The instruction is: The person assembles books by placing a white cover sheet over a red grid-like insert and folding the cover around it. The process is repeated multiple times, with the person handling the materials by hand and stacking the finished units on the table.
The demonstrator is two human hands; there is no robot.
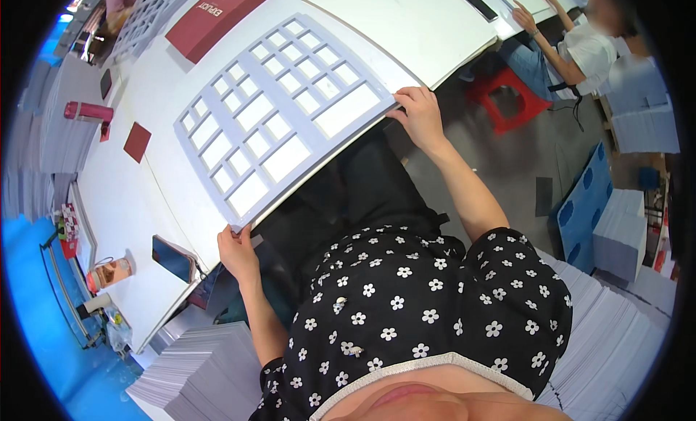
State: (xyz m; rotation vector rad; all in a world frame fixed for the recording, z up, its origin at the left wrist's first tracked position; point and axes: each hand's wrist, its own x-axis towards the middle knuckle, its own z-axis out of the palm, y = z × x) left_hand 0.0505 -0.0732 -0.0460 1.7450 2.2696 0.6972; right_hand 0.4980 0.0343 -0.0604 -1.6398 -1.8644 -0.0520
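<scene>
A light grey sheet (283,104) with several rectangular cut-out openings lies on the white table (109,189) in front of me. White shows through its openings. My left hand (239,256) pinches the sheet's near left corner, thumb and fingers together at the table's edge. At the near right corner, my right hand (420,120) has its thumb and fingers closed on the edge of the sheet. Beyond the sheet lies a dark red box (217,18).
A dark red square card (137,142), a pink bottle (88,112), a phone on a stand (174,259) and a jar (109,274) are on the left. Stacked sheets (210,370) stand by me. At right are a red stool (507,98), a blue panel (583,211) and a seated person (580,58).
</scene>
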